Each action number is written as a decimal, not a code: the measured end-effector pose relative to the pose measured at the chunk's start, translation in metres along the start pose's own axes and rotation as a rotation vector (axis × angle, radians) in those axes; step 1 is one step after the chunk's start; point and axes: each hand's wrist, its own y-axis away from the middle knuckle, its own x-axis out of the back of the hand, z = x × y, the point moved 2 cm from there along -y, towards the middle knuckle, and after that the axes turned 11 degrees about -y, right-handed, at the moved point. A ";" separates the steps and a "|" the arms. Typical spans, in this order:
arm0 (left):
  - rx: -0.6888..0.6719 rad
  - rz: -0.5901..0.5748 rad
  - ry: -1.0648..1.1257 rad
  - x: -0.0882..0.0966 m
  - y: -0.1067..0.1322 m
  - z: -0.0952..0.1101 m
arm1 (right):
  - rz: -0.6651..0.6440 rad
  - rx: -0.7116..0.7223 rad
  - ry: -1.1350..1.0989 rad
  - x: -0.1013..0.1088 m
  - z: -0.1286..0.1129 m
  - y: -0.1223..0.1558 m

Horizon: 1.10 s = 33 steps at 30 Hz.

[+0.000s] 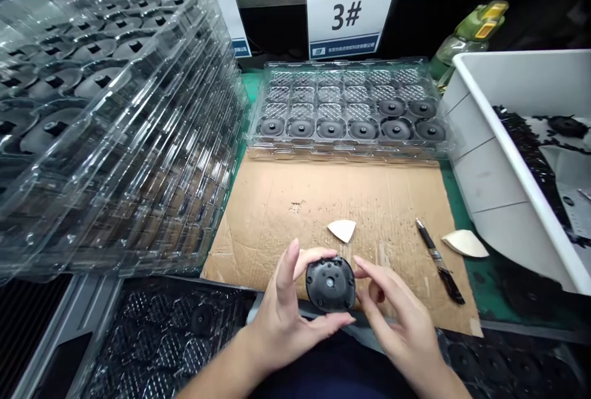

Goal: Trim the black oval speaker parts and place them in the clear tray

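a tall stack of clear trays (203, 134) stands at the far left. next, the left hand (281, 325) pinches a round black part (330, 291) between a finger on its upper rim and the thumb along its lower, another finger raised, above the near edge of the cardboard (277, 226). the right hand (406, 319) has bent fingers, tips parted, at the part's right rim; contact i cannot tell. further right lie a black pen-like tool (436, 254) and a white bin (508, 171).
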 end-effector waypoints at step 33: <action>1.125 0.673 -0.756 0.101 0.290 -0.153 | -0.828 -0.298 0.369 -0.069 0.030 0.000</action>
